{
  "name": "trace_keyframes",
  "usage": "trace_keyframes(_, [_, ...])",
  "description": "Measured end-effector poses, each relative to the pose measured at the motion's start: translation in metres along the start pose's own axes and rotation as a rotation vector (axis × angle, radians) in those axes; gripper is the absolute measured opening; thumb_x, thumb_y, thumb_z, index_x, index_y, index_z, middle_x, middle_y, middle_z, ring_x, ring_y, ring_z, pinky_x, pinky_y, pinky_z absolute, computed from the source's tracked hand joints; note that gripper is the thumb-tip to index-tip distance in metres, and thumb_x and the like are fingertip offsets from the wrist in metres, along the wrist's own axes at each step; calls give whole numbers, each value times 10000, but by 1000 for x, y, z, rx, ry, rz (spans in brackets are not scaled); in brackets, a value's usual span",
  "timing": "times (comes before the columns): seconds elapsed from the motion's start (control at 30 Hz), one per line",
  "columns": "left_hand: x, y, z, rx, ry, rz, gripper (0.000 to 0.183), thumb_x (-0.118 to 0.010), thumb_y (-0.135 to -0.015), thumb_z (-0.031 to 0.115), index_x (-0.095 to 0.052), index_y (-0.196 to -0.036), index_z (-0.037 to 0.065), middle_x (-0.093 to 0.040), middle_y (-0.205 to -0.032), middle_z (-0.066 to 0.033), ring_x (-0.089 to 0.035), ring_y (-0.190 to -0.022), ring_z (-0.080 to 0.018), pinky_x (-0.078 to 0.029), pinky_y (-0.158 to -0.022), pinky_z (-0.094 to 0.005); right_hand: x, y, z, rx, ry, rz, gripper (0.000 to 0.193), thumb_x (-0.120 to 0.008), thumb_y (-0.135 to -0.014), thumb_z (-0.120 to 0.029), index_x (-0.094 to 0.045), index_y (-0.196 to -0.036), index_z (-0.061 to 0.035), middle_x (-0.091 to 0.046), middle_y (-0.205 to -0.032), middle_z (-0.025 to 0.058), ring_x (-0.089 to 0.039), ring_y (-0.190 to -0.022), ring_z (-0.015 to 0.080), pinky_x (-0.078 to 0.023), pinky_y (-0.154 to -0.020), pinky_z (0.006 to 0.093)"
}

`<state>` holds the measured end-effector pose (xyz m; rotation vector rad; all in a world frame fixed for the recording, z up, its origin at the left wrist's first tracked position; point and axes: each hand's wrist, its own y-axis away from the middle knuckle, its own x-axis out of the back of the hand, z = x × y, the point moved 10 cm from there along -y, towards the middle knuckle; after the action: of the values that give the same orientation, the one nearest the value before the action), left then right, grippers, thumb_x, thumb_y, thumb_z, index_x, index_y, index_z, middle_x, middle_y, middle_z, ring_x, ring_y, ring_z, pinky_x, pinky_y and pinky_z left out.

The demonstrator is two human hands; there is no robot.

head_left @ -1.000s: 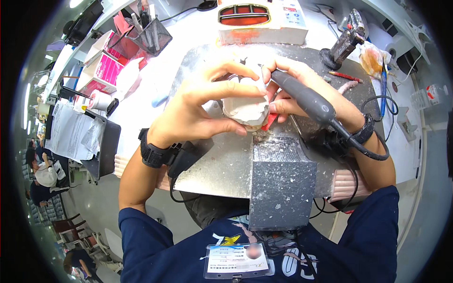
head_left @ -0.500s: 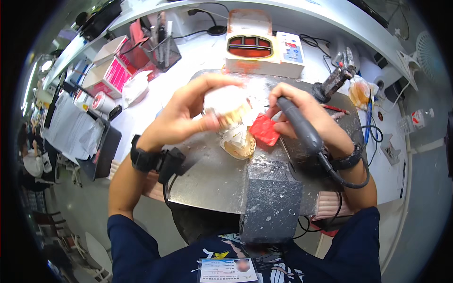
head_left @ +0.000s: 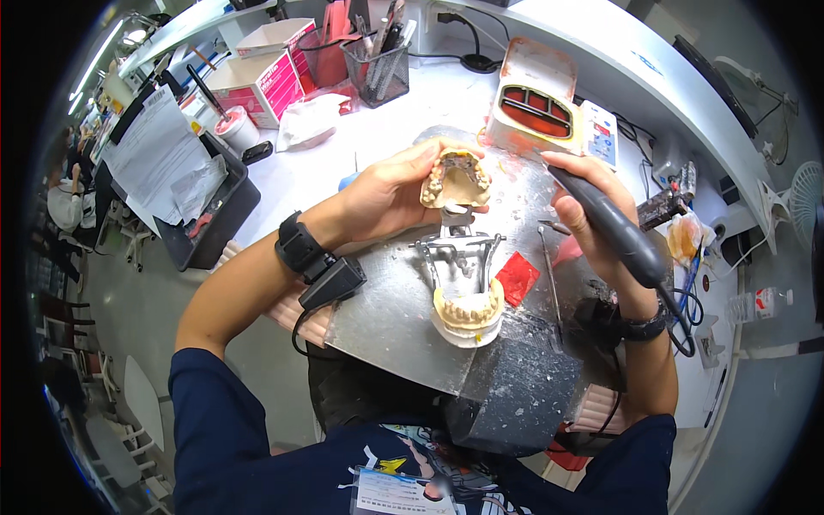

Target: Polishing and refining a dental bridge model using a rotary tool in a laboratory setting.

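Dental articulator (head_left: 462, 243) lies opened out on the grey metal sheet (head_left: 390, 300) in front of the seated person, 2 tooth models joined by its metal frame. Its upper cast (head_left: 461, 190) is in the grasp of the left hand (head_left: 390, 190), fingers curled behind and the toothed side turned up to where I can see it. The right hand (head_left: 590, 238) has its fingers wrapped around a dark handpiece (head_left: 616, 230), angled and well apart from both casts, a black cord running off its rear end. Nearer the person, the lower cast (head_left: 469, 316) rests just beside a dark, white-speckled block (head_left: 515, 390). To the right of the frame lie a flat red piece (head_left: 518, 278) and a slim metal tool (head_left: 550, 279). Farther out on the white tabletop (head_left: 439, 107), an open-lidded box (head_left: 506, 133) shows reddish wells, and to its left stand a mesh pen holder (head_left: 386, 75) and a pink-and-white carton (head_left: 268, 88). Over on the left, papers (head_left: 154, 150) lie across a dark tray (head_left: 225, 215); far right, I see a clear bottle (head_left: 760, 304) on its side.
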<state>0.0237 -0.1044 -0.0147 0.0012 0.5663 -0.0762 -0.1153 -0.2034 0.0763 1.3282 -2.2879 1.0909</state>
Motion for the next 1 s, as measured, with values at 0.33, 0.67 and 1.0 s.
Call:
trace_keyframes(0.33, [1,-12,17,-82,-505,76,424,-735,-904,170,-560,-1272,51,-620,-1202,-67,-617,-1084,-148,-515,-968,-327,-4,-3,-30,255,73,124,198,-774,-782,-22,-722,-971,4,-738,-861,108,-714,-732,175,-547,-672,273])
trace_keyframes(0.67, [-3,-14,11,-96,-550,-50,420,-846,-786,123,-604,-1121,53,-645,-1063,-22,-610,-983,-93,-509,-859,-260,-28,0,-27,336,-128,40,275,-791,-772,2,-644,-1001,34,-686,-858,177,-732,-855,298,-596,-837,416])
trace_keyframes(1.0, [12,-9,29,-272,-726,180,392,-858,-748,101,-614,-1051,60,-638,-1002,-13,-592,-956,-84,-489,-860,-256,-27,6,-22,293,-173,95,219,-732,-801,1,-597,-965,55,-572,-759,143,-621,-679,205,-618,-838,474])
